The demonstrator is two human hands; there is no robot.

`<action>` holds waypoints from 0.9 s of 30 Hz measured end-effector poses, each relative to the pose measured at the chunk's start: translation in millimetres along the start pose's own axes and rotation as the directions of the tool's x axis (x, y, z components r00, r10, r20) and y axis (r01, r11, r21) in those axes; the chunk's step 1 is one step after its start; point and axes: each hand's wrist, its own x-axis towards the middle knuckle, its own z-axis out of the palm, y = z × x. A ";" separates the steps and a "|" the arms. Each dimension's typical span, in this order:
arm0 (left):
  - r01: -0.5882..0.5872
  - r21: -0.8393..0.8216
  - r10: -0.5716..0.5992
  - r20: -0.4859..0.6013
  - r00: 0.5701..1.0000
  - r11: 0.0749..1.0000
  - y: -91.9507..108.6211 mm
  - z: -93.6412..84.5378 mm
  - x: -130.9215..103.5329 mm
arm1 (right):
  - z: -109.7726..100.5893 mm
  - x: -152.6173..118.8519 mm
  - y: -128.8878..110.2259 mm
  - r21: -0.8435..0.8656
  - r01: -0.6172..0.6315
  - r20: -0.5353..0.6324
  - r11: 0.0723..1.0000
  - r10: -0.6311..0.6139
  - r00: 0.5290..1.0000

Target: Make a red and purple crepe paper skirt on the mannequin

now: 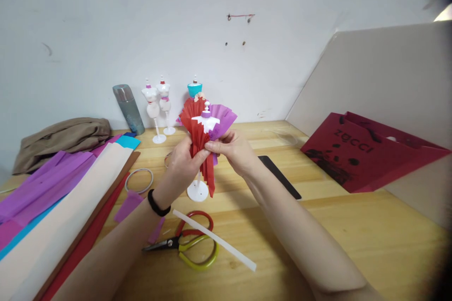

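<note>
A small white mannequin on a round base stands between my hands, wrapped in pleated red paper at its front and left. Pleated purple paper fans out on its right side. My left hand is closed on the red paper at the waist, thumb in front. My right hand pinches the papers at the waist from the right, its thumb next to the left thumb. Some of its fingers are hidden behind the paper. Scissors and a white strip lie in front.
At the left lie stacked coloured papers, a tape ring and a brown cloth. Behind stand a flask, two white mannequins and a blue-topped one. A black flat object and red bag are at right.
</note>
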 end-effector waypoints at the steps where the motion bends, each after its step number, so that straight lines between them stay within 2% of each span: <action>1: 0.009 -0.019 -0.009 0.007 1.000 1.000 -0.1 0.0 0.0 | 0.2 -0.2 -0.5 0.000 0.005 0.000 1.000 -0.005 1.000; 6: 0.007 -0.079 -0.007 0.007 1.000 0.997 1.0 -0.6 1.0 | 0.9 -1.4 -3.1 -0.008 0.015 -0.010 1.000 -0.015 1.000; 13: -0.075 0.077 0.071 0.046 0.996 0.994 8.9 -4.1 0.1 | -2.1 -2.2 -5.3 -0.004 0.011 0.035 1.000 -0.011 0.999; 20: 0.019 0.002 -0.019 0.080 0.997 1.000 -2.1 -6.7 4.0 | -0.2 -1.5 -4.4 0.002 -0.001 -0.004 1.000 0.001 1.000; 23: -0.058 0.038 0.053 0.123 0.991 0.998 1.8 -6.6 4.3 | 1.7 -2.4 -5.5 0.001 -0.001 -0.021 1.000 0.001 1.000; 27: -0.154 0.045 0.148 0.124 0.981 0.987 11.6 -4.9 1.5 | 3.2 -4.6 -9.4 -0.043 -0.005 -0.021 0.999 0.004 1.000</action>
